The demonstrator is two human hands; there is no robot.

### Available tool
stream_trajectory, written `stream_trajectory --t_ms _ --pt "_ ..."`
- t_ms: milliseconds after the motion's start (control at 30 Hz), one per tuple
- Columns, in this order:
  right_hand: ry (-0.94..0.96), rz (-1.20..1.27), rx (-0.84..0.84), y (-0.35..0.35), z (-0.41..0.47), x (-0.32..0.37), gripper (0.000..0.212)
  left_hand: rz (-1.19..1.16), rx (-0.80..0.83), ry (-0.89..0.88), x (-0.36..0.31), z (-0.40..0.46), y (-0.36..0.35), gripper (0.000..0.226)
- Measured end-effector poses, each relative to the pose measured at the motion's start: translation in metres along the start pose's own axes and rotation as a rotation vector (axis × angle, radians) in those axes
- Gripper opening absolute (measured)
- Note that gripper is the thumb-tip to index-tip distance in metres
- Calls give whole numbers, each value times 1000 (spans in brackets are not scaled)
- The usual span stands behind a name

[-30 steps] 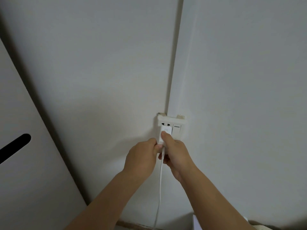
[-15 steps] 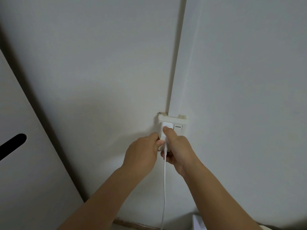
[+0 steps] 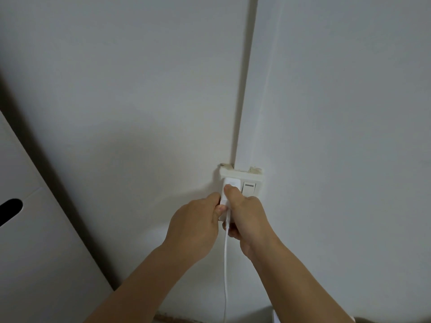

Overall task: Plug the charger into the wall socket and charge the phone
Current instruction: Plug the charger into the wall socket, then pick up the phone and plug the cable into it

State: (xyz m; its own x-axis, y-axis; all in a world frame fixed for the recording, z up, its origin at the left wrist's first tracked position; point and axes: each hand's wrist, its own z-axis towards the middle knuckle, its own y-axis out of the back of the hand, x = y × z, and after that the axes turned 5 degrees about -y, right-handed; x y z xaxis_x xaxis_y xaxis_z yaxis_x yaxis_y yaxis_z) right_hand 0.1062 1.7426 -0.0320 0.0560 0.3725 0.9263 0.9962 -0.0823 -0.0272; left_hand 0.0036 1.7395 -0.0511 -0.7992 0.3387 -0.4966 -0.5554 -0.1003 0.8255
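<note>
A white wall socket [image 3: 254, 178] with a rocker switch [image 3: 248, 188] on its right half sits low on the white wall. A white charger [image 3: 231, 184] is pressed against the socket's left half. My right hand [image 3: 247, 215] grips the charger, thumb on its face. My left hand [image 3: 196, 227] pinches its lower left side. A white cable [image 3: 225, 271] hangs straight down from the charger between my forearms. The phone is not in view.
A white conduit strip [image 3: 245, 85] runs up the wall from the socket. A pale cabinet side [image 3: 35, 241] with a dark oval handle slot [image 3: 10, 209] stands at the left. A white object's corner [image 3: 276, 317] shows at the bottom right, near the baseboard.
Both hands have moved the charger up from below the socket's holes to cover the left half of the socket. The view has shifted slightly.
</note>
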Motion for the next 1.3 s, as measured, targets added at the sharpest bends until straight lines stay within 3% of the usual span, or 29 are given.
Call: stream_trajectory --t_ms 300,600,733,833,1000,1300 --pt "-11 17 -6 -3 0 1 32 -1 33 7 1 2 1 28" --pt "-64 -145 25 8 -24 -5 55 -26 -28 114 -11 -23 4 37" --pt "-70 -208 -19 20 -43 -27 45 28 10 126 -10 -48 3 42" --pt "-77 -363 25 30 -55 -45 27 38 51 137 -8 -70 3 42" --pt "-78 -610 56 45 -77 -76 18 59 99 95 -18 -101 7 40" --pt "-115 -976 100 89 -120 -111 32 81 235 -45 -61 -144 -10 21"
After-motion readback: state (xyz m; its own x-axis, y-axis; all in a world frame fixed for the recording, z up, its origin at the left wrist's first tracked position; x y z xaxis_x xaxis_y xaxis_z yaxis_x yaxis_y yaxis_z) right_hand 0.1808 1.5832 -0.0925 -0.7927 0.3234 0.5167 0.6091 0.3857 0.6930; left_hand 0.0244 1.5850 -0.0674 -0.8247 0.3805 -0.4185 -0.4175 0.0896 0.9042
